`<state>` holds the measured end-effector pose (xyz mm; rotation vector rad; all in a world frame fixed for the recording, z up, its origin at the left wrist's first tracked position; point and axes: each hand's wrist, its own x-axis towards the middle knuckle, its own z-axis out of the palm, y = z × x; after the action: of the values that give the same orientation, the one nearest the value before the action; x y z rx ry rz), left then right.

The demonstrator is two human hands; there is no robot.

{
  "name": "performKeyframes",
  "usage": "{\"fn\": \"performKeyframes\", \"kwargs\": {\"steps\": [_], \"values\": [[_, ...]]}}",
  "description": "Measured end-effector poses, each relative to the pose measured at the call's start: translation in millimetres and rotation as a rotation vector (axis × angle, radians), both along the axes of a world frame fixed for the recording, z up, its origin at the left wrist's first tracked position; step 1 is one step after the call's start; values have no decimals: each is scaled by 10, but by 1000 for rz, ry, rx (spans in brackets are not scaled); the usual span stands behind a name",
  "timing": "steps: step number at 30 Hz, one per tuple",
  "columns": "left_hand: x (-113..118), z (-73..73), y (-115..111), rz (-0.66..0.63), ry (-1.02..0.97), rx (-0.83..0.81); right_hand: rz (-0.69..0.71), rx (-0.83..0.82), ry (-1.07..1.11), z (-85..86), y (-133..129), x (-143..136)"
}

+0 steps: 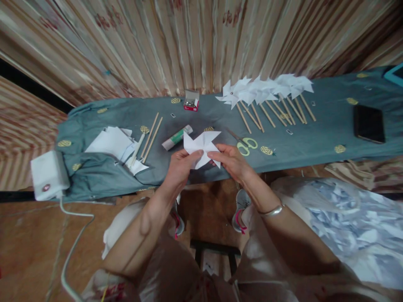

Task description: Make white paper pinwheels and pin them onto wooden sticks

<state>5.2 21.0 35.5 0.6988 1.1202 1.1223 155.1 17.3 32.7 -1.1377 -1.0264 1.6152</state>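
Observation:
A white paper pinwheel is held over the front edge of the cloth-covered table. My left hand grips its left side, the thumb pressed near the centre. On the other side my right hand pinches it, thumb also close to the middle. The fingers beneath the paper are mostly hidden. Just behind the pinwheel lies a green and white glue stick. Scissors with pale green handles rest to the right of my right hand.
Finished pinwheels on sticks lie in a row at the back right. A small red box stands open at the back. Paper sheets and wooden sticks lie left, near a white power bank. A dark phone lies right.

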Motion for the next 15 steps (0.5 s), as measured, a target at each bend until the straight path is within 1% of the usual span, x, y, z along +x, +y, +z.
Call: {"fn": "performKeyframes", "kwargs": {"steps": [3,5,7,9,10,12,15], "values": [[-19,31,21,84,-63,-8,-57,18,23,64,27,-47],[-43,47,39,130,-98,8,-147,54,19,90,58,-66],[-70,57,63,170,-130,31,-264,154,-41,96,87,-76],[-93,68,88,213,-156,52,-327,278,-123,96,101,-88],[-101,75,99,229,-168,59,-322,333,-168,98,99,-98],[-112,93,113,238,-193,75,-267,416,-266,113,81,-128],[-116,127,112,216,-210,90,-185,488,-386,154,50,-189]]}}
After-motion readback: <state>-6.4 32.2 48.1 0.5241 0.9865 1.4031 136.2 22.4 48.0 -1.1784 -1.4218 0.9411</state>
